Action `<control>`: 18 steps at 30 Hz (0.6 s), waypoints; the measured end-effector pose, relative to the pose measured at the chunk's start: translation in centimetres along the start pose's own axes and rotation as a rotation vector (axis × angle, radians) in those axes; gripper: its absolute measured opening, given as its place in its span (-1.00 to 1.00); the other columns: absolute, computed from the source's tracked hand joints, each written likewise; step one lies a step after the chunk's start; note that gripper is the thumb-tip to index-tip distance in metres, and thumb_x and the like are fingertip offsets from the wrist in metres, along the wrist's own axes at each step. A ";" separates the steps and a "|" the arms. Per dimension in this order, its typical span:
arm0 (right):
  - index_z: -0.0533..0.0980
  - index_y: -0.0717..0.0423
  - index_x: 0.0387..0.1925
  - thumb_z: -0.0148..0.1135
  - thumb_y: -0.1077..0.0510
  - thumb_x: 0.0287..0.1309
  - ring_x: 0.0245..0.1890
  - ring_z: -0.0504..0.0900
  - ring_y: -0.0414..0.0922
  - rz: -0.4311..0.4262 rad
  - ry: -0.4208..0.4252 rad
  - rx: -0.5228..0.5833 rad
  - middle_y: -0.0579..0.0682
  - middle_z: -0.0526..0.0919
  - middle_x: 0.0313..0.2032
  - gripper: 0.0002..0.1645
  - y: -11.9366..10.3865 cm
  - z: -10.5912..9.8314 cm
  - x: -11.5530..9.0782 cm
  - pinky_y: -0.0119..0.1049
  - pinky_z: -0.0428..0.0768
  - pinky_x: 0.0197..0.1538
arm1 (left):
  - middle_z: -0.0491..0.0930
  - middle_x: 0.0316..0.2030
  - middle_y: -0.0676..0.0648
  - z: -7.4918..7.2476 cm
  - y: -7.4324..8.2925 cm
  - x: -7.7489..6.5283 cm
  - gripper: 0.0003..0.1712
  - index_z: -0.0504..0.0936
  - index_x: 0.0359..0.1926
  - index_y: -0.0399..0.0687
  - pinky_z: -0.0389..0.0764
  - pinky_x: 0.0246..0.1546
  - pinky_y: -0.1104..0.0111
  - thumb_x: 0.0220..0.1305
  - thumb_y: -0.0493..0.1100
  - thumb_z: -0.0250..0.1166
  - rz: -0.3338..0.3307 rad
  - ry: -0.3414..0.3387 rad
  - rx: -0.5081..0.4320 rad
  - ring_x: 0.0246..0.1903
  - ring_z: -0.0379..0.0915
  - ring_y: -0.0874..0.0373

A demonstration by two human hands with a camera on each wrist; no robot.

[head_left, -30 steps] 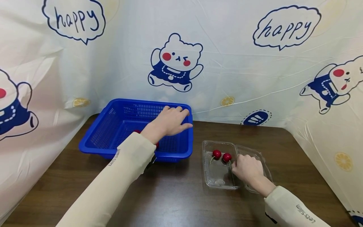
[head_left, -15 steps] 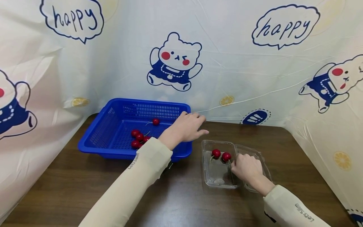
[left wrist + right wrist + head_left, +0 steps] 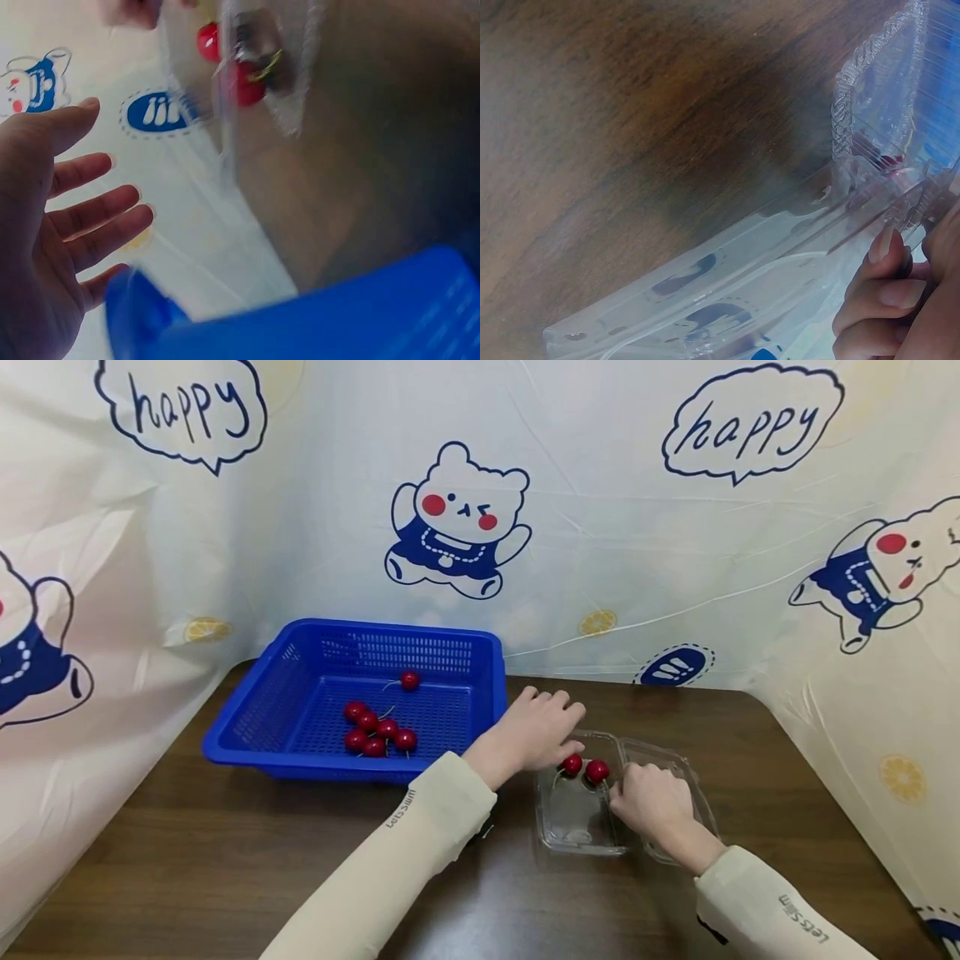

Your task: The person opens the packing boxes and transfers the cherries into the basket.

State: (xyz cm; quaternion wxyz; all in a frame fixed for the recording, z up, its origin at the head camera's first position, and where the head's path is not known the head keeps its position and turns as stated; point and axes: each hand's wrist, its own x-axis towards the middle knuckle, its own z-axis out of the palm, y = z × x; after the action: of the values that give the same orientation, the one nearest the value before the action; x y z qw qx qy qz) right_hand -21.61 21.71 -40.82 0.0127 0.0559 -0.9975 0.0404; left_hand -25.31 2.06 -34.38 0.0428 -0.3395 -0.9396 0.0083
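Observation:
Two red cherries with stems, one on the left [image 3: 571, 766] and one on the right [image 3: 597, 772], lie in a clear plastic clamshell box [image 3: 551, 837]. My right hand [image 3: 654, 803] grips the box at the side where its opened lid [image 3: 692, 770] joins; the fingers [image 3: 901, 294] are curled there in the right wrist view. Over the box's back left corner hangs my left hand [image 3: 534, 728], palm down in the head view. Nothing is in its grasp: the left wrist view shows spread, relaxed fingers [image 3: 97, 206], apart from the cherries.
A blue slotted basket [image 3: 217, 735] stands on the left of the brown table [image 3: 172, 860], with several cherries [image 3: 387, 729] in its front half and a single cherry [image 3: 409, 681] farther back. Behind the table hangs a printed curtain [image 3: 600, 527].
My left hand has moved right and toward me, from above the basket to the box, uncovering the cherries in the basket. The right hand has kept its place on the box.

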 end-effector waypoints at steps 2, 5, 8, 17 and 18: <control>0.46 0.17 -0.66 0.12 0.10 0.05 -0.77 0.44 -0.01 0.003 -0.001 -0.001 0.10 0.53 -0.72 -0.71 0.0 0.0 0.0 -0.10 0.43 -0.73 | 0.55 0.12 -0.08 0.7 0.5 0.2 -0.46 0.43 0.24 0.05 0.42 0.21 0.06 0.36 0.19 0.08 0.013 -0.002 0.014 0.05 0.52 0.04; 0.47 0.19 -0.65 0.11 0.10 0.04 -0.75 0.47 0.03 0.000 0.002 -0.006 0.14 0.57 -0.69 -0.72 0.1 0.1 0.1 -0.07 0.45 -0.72 | 0.55 0.11 -0.08 1.7 1.1 0.3 -0.50 0.43 0.23 0.05 0.43 0.20 0.06 0.36 0.13 0.10 0.024 -0.006 0.020 0.04 0.53 0.04; 0.49 0.20 -0.64 0.11 0.10 0.03 -0.72 0.51 0.08 -0.011 0.019 -0.008 0.19 0.61 -0.65 -0.72 0.0 0.2 0.1 -0.03 0.47 -0.70 | 0.56 0.09 -0.07 2.7 1.6 0.3 -0.55 0.45 0.20 0.07 0.46 0.17 0.09 0.37 0.08 0.12 0.022 0.004 0.028 0.02 0.54 0.05; 0.47 0.18 -0.66 0.12 0.09 0.04 -0.70 0.54 0.11 -0.002 0.025 -0.004 0.20 0.63 -0.64 -0.71 0.1 0.2 0.1 0.00 0.49 -0.68 | 0.58 0.04 -0.03 5.3 2.7 0.7 -0.66 0.52 0.11 0.12 0.50 0.11 0.16 0.32 -0.04 0.19 0.018 -0.010 0.076 -0.03 0.56 0.09; 0.48 0.18 -0.66 0.12 0.08 0.04 -0.69 0.54 0.12 -0.001 0.027 -0.005 0.21 0.64 -0.63 -0.70 0.1 0.2 0.1 0.01 0.49 -0.68 | 0.59 0.04 -0.02 5.5 2.7 0.7 -0.65 0.53 0.11 0.13 0.50 0.11 0.16 0.30 -0.04 0.21 0.017 -0.010 0.083 -0.03 0.56 0.10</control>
State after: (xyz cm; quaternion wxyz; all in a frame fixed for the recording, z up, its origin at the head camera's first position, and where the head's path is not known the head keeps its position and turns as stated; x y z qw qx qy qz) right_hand -21.70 21.83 -41.07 0.0263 0.0557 -0.9973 0.0389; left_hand -24.62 4.67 -39.96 0.0520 -0.3456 -0.9357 0.0491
